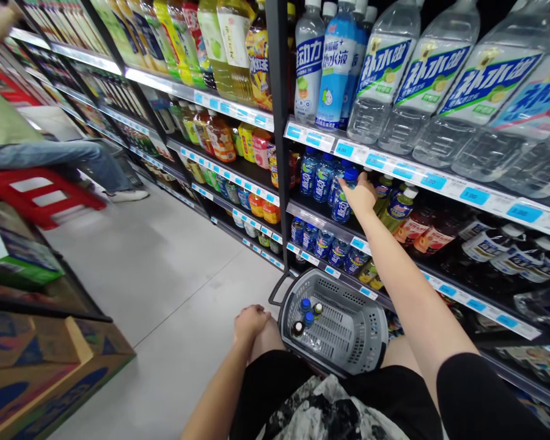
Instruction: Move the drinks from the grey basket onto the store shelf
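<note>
My right hand (361,194) reaches into the middle shelf and closes around a blue-capped bottle with a blue label (343,198), which stands among similar bottles. My left hand (250,322) rests curled on my left knee and holds nothing that I can see. A grey plastic shopping basket (348,333) sits between my knees on the floor, with several small bottles (306,315) standing in its left corner.
Shelves of drink bottles (440,85) run along the right, with blue price tags (433,181) on the edges. Cardboard boxes (36,366) stand at the left. A person in jeans (73,160) sits on a red stool (41,195) down the aisle. Grey floor (165,275) lies between.
</note>
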The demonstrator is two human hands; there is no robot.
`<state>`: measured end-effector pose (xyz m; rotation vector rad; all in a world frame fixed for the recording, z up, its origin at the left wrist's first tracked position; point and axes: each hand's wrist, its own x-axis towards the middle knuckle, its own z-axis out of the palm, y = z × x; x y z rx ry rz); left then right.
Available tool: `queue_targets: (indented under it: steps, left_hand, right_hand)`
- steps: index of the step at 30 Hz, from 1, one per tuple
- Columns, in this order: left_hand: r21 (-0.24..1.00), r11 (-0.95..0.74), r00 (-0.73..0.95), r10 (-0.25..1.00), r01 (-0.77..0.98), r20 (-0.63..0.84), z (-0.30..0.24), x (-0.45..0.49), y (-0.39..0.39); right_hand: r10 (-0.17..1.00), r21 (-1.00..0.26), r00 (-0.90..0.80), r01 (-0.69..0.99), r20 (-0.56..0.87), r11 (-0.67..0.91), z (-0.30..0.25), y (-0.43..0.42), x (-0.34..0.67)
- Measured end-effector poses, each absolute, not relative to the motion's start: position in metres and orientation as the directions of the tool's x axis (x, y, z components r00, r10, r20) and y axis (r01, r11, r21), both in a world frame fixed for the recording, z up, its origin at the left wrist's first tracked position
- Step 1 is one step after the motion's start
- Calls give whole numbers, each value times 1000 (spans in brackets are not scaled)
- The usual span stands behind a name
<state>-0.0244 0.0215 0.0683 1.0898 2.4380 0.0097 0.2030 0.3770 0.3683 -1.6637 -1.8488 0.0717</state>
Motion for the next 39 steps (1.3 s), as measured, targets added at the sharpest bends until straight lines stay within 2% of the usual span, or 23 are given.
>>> queue_targets:
  steps: [7,12,14,23,29,36,39]
  left_hand:
    - [216,696,-585,702,685,-407,71,-23,20]
    - [211,700,-589,697,682,-409,69,-25,18]
    - [206,695,-589,702,688,-401,69,-24,18]
    - [214,689,-580,708,693,-403,63,-25,21]
    - [220,696,-578,700,683,-419,62,-25,21]
    - [233,704,-581,694,671,-425,60,-28,19]
    - [240,710,-583,689,662,-430,55,-32,18]
  right_hand:
    - [941,-561,6,804,338,197,351,369,220]
    - [987,-500,-105,853,119,151,314,366,227]
    - [985,-480,-152,860,83,173,298,366,227]
    - [950,-472,-251,825,184,310,270,374,207]
    - [946,-466,-245,825,214,319,265,384,169]
    - [941,-537,-252,774,227,337,256,395,125]
    - [940,-606,-254,719,227,340,252,402,113]
